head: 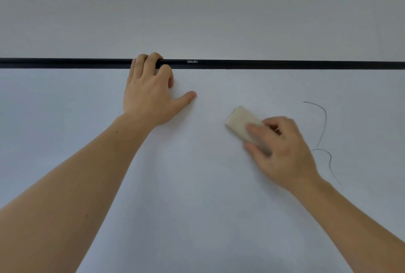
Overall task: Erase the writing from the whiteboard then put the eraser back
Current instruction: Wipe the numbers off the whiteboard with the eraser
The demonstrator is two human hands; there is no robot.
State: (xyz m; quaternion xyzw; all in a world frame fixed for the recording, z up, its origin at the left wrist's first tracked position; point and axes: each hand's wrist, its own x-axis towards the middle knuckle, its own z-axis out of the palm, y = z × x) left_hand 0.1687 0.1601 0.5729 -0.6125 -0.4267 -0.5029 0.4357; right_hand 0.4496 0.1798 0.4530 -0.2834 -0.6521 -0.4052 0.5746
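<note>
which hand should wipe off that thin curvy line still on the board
Right. The right hand already holds the beige rectangular eraser beside the thin dark line; the left hand grips the black frame.

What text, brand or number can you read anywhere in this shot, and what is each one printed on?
"deli", followed by two small characters too blurred to read: printed in pale letters on the black top frame of the whiteboard.
The thin pen line right of the eraser is a squiggle, not readable as letters or numbers.
No markings are visible on the eraser.
</note>
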